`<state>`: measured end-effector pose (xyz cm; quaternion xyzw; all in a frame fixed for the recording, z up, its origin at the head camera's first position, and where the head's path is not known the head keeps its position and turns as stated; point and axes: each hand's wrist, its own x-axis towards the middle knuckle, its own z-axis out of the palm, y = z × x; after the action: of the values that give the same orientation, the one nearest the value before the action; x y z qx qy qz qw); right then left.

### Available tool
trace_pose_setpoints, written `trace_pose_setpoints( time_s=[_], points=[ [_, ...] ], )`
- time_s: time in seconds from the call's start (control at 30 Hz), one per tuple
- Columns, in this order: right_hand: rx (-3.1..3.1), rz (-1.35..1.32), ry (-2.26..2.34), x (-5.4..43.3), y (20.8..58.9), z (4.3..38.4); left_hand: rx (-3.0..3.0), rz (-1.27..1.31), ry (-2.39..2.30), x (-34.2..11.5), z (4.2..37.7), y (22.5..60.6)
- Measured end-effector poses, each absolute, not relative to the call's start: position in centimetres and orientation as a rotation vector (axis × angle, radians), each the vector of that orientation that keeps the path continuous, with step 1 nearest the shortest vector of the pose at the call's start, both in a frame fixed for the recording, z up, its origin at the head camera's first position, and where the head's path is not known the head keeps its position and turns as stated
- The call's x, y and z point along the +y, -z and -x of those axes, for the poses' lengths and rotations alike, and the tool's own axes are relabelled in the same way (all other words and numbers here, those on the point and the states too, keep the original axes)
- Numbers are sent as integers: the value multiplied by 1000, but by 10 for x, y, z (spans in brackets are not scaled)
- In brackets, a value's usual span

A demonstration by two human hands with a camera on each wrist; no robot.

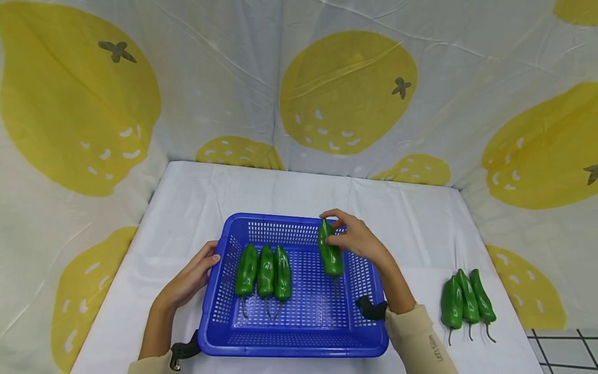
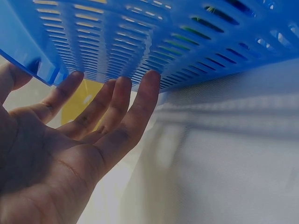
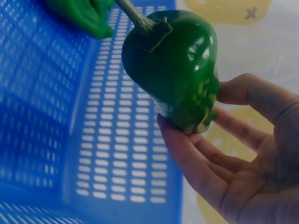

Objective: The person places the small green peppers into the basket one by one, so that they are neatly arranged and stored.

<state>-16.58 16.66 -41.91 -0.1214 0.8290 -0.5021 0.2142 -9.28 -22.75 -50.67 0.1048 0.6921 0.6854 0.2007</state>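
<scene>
My right hand (image 1: 357, 238) pinches a glossy green pepper (image 1: 330, 254) between thumb and fingers, over the right part of a blue plastic basket (image 1: 291, 350). The held pepper's stem points down toward the near side; in the right wrist view its stem end (image 3: 173, 51) faces the camera. Three more green peppers (image 1: 265, 272) lie side by side in the basket's left part, stems toward the near side. My left hand (image 1: 193, 275) holds the basket's left side, thumb at the rim. In the left wrist view its fingertips (image 2: 150, 81) reach the slotted outer wall.
Three green peppers (image 1: 461, 301) lie together on the white-covered table (image 1: 411, 218) to the right of the basket. A lemon-print cloth (image 1: 224, 78) hangs behind the table and along its sides. Dark straps (image 1: 371, 308) are around both wrists.
</scene>
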Motion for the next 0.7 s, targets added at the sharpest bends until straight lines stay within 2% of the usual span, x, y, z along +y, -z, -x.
trace_pose_setpoints(
  time_s=[0.7],
  points=[
    [2268, 378, 1298, 141, 452, 159, 1926, -282, -1915, -228, 94, 509]
  ],
)
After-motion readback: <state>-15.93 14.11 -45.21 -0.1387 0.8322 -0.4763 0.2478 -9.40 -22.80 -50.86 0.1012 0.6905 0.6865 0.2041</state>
